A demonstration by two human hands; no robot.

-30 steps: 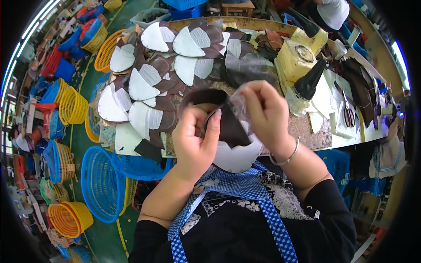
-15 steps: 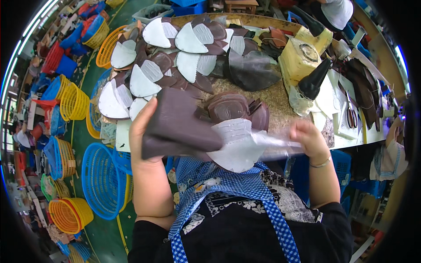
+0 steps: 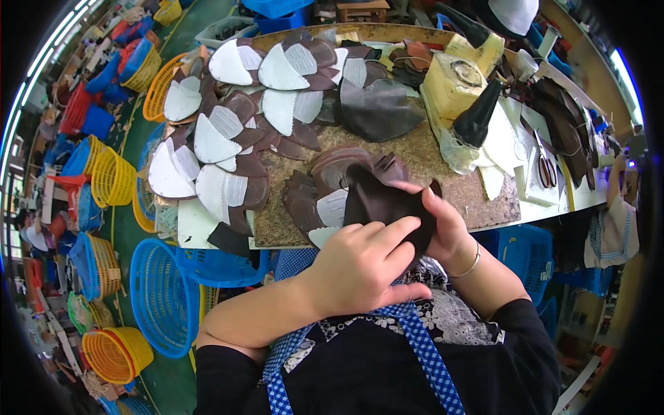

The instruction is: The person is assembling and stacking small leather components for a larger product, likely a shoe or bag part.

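Observation:
A dark brown leather piece (image 3: 377,197), folded or curved, is held in front of me at the table's near edge. My right hand (image 3: 446,225) grips its right side, thumb up along the edge. My left hand (image 3: 363,266) lies over its near side with fingers spread and thumb apart, back of the hand toward me. Just beyond is a stack of brown leather pieces (image 3: 332,166). A white-backed piece (image 3: 333,207) shows beside the held leather, partly hidden by it and my left hand.
Brown leather pieces with white backing (image 3: 218,138) overlap across the table's left side. A black leather sheet (image 3: 380,114) lies at the back. At right stand a yellowish container (image 3: 449,86), a black-nozzled bottle (image 3: 477,117) and scissors (image 3: 545,166). Blue baskets (image 3: 162,297) sit below left.
The leather in my left hand has moved right and toward my body. My right hand, blurred with a pale, shiny strip before, has come inward and now grips the leather.

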